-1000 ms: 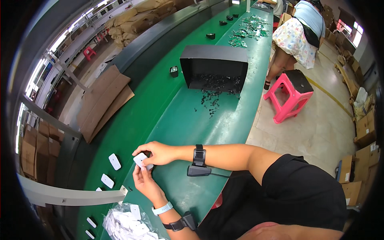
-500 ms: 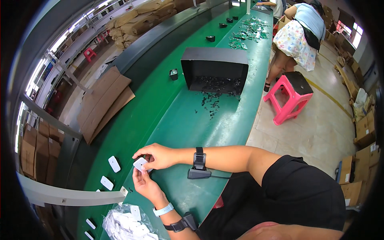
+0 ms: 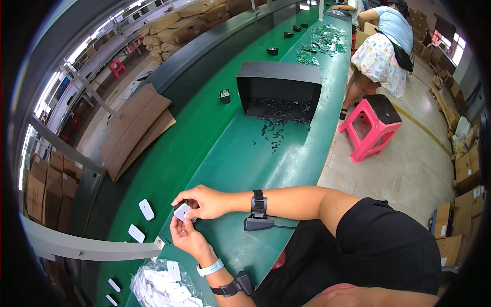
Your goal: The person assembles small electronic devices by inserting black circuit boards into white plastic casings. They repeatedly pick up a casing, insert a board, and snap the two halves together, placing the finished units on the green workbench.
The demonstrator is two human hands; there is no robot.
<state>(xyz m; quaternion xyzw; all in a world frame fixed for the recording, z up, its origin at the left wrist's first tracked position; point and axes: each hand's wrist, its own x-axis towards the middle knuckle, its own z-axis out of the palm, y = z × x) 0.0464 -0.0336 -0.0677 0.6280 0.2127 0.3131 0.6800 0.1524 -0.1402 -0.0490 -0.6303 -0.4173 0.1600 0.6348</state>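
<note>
Between both hands is a small white rounded-rectangular plastic cover with a dark hole in its face. My right hand grips it from above, thumb on its face and fingers curled round the far edge. From below, my left hand holds its lower edge with bent fingertips. The fingers hide part of the cover. Left of my hands, similar white pieces lie spaced along the green belt. A clear plastic bag full of white covers sits near my left forearm.
A black bin lies on its side, small black parts spilling from it. Green circuit boards are heaped farther up the bench. A white metal bar juts in near the bag. A pink stool and a person are at right.
My view has shifted slightly, so the bench and bin appear a little farther right. Both hands keep hold of the white cover, with only a small shift of the fingers.
</note>
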